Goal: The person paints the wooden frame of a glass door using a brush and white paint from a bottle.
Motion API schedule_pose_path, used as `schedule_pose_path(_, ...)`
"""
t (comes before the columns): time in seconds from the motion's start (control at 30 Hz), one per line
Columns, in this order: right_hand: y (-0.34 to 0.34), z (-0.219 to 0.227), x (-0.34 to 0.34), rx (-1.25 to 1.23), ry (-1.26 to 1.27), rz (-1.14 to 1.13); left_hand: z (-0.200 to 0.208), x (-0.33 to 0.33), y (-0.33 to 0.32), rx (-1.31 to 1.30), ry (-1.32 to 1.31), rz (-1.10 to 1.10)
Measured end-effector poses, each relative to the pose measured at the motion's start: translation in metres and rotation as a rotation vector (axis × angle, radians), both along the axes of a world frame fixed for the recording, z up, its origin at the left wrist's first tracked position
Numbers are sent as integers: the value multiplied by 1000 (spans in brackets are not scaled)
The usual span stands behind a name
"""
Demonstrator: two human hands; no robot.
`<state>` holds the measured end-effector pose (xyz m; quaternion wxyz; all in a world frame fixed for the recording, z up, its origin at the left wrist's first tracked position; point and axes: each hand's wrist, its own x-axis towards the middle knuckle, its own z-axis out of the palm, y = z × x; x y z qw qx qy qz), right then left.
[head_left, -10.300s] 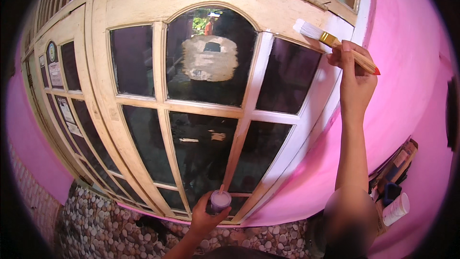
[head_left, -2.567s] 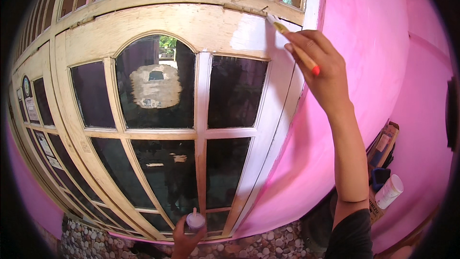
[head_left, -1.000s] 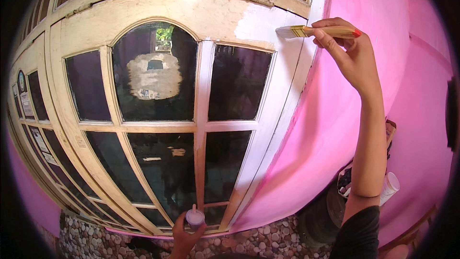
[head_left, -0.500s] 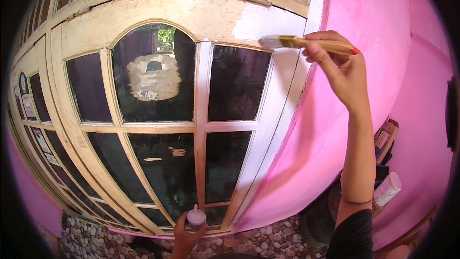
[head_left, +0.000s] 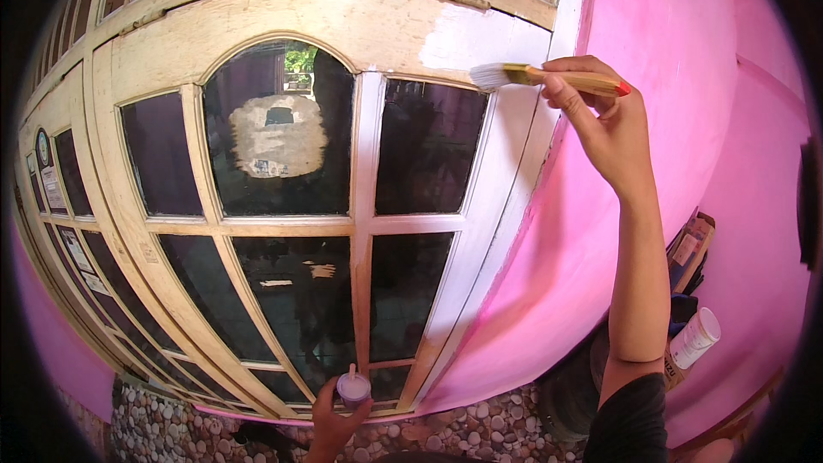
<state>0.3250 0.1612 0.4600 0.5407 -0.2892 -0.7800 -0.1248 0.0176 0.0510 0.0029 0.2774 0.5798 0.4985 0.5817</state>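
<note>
Raised at the upper right, my right hand (head_left: 591,107) is closed round the wooden handle of a paintbrush (head_left: 549,79) with a red tip. Its pale bristles, pointing left, lie against the top rail of a wooden door (head_left: 283,13), just above the upper right pane. White paint covers the door's right edge and part of that rail; bare tan wood shows farther left. Low in the middle, my left hand (head_left: 330,420) grips a small cup (head_left: 353,387) of whitish paint. A short stick stands up out of the cup.
A pink wall (head_left: 651,60) curves along the right of the door. By it stand a dark round container (head_left: 574,386), a white tub (head_left: 694,339) and some boxes (head_left: 691,244). The floor (head_left: 171,424) has a pebble pattern. Dark glass panes (head_left: 429,146) fill the door.
The brush has shifted very slightly, its bristles looking straighter against the rail. My left hand and the cup stay almost in place; the whole view has moved a little.
</note>
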Motion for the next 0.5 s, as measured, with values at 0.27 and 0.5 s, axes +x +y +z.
schedule_pose_path(0.27,2,-13,-5,-44,144,132,-4,-2,3,14,20,11)
schedule_pose_path(0.5,6,-27,-2,50,330,79,-3,0,4,23,19,28)
